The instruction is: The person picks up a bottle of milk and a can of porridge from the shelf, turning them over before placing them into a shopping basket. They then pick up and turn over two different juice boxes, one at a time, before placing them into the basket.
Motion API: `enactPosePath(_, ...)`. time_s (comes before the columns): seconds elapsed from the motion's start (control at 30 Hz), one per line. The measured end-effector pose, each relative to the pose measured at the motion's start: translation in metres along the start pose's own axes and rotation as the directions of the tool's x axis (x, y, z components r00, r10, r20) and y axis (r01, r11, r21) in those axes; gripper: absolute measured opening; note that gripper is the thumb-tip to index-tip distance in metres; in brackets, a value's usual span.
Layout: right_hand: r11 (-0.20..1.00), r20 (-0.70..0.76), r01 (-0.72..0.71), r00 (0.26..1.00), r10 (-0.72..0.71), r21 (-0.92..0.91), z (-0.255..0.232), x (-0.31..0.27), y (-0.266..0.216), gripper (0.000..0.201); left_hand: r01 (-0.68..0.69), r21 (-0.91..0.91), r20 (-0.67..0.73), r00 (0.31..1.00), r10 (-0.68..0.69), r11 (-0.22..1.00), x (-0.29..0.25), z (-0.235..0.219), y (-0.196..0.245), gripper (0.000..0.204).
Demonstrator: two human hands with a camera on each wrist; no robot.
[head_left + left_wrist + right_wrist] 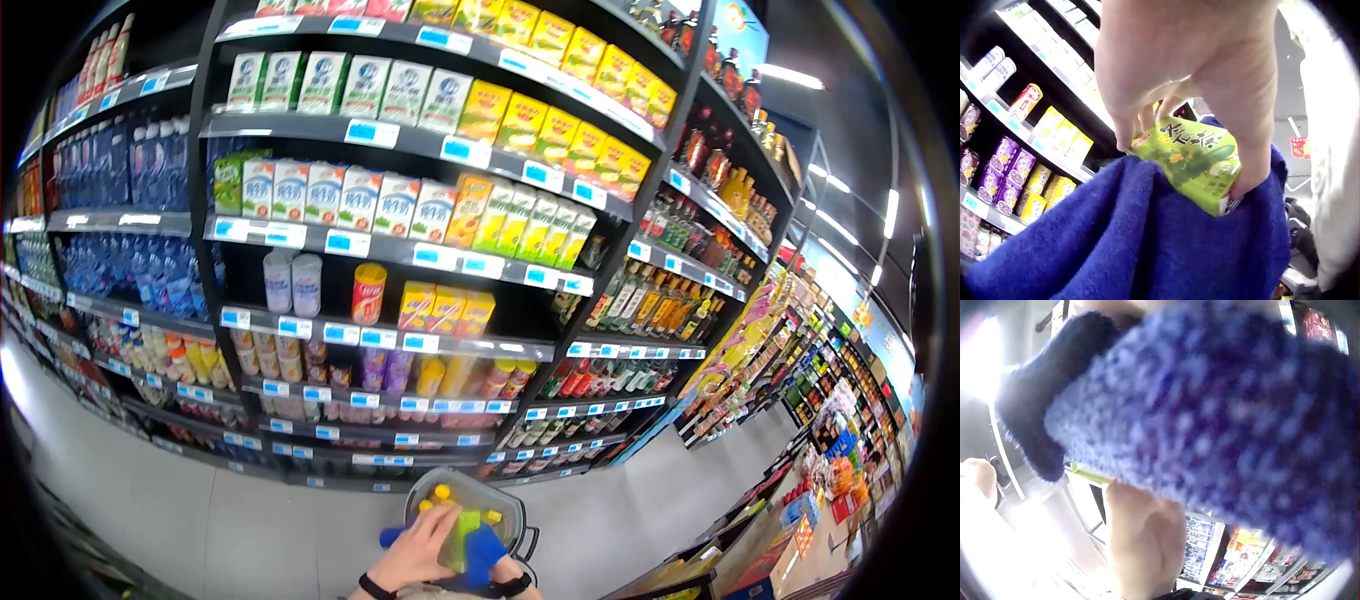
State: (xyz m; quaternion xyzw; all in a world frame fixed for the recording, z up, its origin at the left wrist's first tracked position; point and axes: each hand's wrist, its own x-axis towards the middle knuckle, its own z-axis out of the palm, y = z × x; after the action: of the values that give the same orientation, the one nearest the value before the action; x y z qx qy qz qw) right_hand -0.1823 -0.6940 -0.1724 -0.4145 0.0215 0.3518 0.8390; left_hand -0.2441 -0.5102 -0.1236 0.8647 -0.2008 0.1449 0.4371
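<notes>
A green drink carton (462, 538) (1194, 159) is gripped between the thumb and fingers of the left hand (425, 548) (1188, 81). A blue cloth (485, 548) (1204, 250) lies against the carton's lower side and hangs below it. The right hand (507, 572) is at the carton's right side, mostly covered by the cloth. In the right wrist view the cloth (1210, 425) fills most of the picture and hides the right fingers; the left hand (1144, 540) shows below it, with a thin green edge of the carton (1088, 475).
Beneath the hands stands a grey basket (515, 505) with several yellow-topped items inside. Ahead, a tall shelf (400, 345) holds cartons, cans and bottles. Bottle shelves (690, 270) continue to the right, and a display counter (745, 535) stands at the lower right.
</notes>
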Motion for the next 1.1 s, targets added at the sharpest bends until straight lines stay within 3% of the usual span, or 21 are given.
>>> enactPosePath(0.1,0.998,0.029,0.064,0.998,-0.064,-0.005,0.022,-0.013,-0.006,0.047,-0.042,0.17,-0.153,0.986,0.069,0.984,-0.003,0.011,-0.002,0.102)
enactPosePath(0.13,0.995,0.058,0.094,0.994,-0.093,-0.019,0.026,-0.015,-0.007,0.046,0.026,0.16,-0.18,0.984,0.004,0.987,-0.006,0.014,-0.002,0.103)
enactPosePath(0.17,0.997,0.181,0.066,0.981,-0.071,0.031,-0.012,-0.001,0.004,0.044,0.071,0.146,-0.241,0.97,-0.034,0.987,-0.011,0.019,-0.002,0.103)
enactPosePath(0.23,0.967,0.202,0.079,0.979,-0.029,-0.244,-0.066,0.031,0.028,0.048,0.171,0.135,-0.37,0.922,-0.111,0.976,-0.017,0.024,0.001,0.101)
enactPosePath(0.27,0.952,0.208,0.088,0.978,-0.026,-0.294,-0.069,0.033,0.032,0.048,0.195,0.124,-0.42,0.899,-0.127,0.973,-0.021,0.029,-0.005,0.104)
enactPosePath(0.33,0.951,0.189,0.075,0.982,-0.018,-0.3,-0.049,0.028,0.027,0.048,0.264,0.069,-0.437,0.875,-0.209,0.962,-0.027,0.025,-0.005,0.106)
enactPosePath(0.4,0.945,0.175,0.072,0.984,-0.015,-0.32,-0.033,0.025,0.026,0.048,0.322,0.161,-0.497,0.843,-0.206,0.933,-0.029,0.033,-0.017,0.105)
enactPosePath(0.53,0.886,0.182,0.116,0.983,-0.037,-0.448,-0.005,0.028,0.034,0.048,0.359,0.166,-0.531,0.817,-0.224,0.918,-0.035,0.03,-0.02,0.097)
enactPosePath(0.7,0.725,0.23,0.229,0.968,-0.099,-0.65,0.031,0.034,0.036,0.048,0.408,0.066,-0.542,0.781,-0.311,0.911,-0.038,0.027,-0.024,0.088)
enactPosePath(0.87,0.666,0.248,0.263,0.961,-0.12,-0.698,0.039,0.028,0.028,0.048,0.332,0.076,-0.513,0.822,-0.249,0.94,-0.04,0.013,-0.018,0.086)
enactPosePath(0.93,0.65,0.248,0.27,0.96,-0.128,-0.71,0.04,0.026,0.022,0.048,0.268,0.12,-0.437,0.879,-0.192,0.956,-0.041,0.006,-0.014,0.082)
enactPosePath(1.1,0.566,0.236,0.285,0.958,-0.161,-0.774,0.043,0.025,0.009,0.048,0.212,0.182,-0.452,0.885,-0.11,0.96,-0.041,0.011,-0.01,0.068)
